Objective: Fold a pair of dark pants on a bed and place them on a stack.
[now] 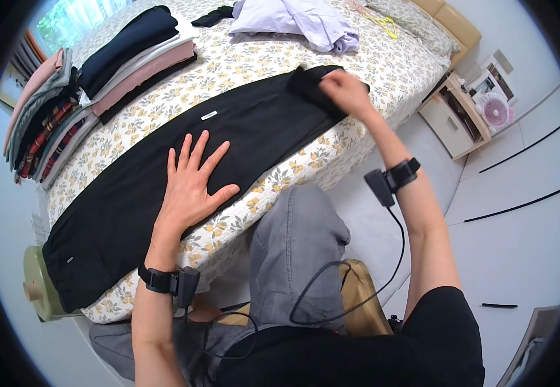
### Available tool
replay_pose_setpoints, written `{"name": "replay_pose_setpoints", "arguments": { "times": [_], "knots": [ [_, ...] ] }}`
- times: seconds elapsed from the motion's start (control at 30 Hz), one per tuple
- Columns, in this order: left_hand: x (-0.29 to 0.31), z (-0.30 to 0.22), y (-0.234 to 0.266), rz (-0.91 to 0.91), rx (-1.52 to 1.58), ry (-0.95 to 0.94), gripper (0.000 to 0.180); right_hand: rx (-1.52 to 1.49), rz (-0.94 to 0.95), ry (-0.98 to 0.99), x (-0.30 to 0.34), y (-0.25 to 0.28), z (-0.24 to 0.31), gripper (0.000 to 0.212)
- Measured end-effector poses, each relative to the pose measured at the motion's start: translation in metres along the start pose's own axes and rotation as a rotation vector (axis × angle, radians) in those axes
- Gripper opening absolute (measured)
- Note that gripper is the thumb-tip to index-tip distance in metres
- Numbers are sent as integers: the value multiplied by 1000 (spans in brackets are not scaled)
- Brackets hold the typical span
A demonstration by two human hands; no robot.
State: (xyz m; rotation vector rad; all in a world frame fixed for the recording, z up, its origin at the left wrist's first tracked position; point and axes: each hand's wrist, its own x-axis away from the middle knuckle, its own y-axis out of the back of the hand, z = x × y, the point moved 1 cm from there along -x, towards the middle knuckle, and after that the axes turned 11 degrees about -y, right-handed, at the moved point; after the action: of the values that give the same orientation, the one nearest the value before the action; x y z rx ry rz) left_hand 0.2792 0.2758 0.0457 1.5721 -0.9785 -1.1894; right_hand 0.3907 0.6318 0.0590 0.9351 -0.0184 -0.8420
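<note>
A long black garment point(131, 174), which looks like a pair of trousers folded lengthwise, lies across the near edge of the bed. My left hand point(193, 177) rests flat on its middle with the fingers spread. Just beyond those fingertips a small white label point(209, 115) shows on the cloth. At the garment's right end my right hand point(344, 93) is closed on the fabric, where a bunched flap is lifted and turned over. The right fingertips are partly hidden and a little blurred.
Stacks of folded clothes point(134, 58) stand at the far left of the flowered bedspread point(254, 61). A lilac garment point(296, 22) lies at the back, near a yellow hanger point(386, 26). A green bin point(38, 284) touches the bed's left corner. A nightstand point(451, 119) and pink fan point(496, 113) are at right.
</note>
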Motion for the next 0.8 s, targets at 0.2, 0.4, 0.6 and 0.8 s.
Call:
{"name": "replay_pose_setpoints", "arguments": {
  "times": [0.2, 0.4, 0.6, 0.8],
  "knots": [
    [-1, 0, -2, -1, 15, 0, 72, 82, -480, -109, -32, 48, -67, 43],
    [5, 5, 1, 23, -18, 10, 69, 349, -53, 390, -4, -22, 21, 53],
    [-1, 6, -8, -7, 0, -9, 58, 640, 66, -166, -9, -20, -56, 67],
    [-3, -1, 2, -116, 96, -11, 55, 369, 56, -193, -13, -14, -66, 70]
  ]
}}
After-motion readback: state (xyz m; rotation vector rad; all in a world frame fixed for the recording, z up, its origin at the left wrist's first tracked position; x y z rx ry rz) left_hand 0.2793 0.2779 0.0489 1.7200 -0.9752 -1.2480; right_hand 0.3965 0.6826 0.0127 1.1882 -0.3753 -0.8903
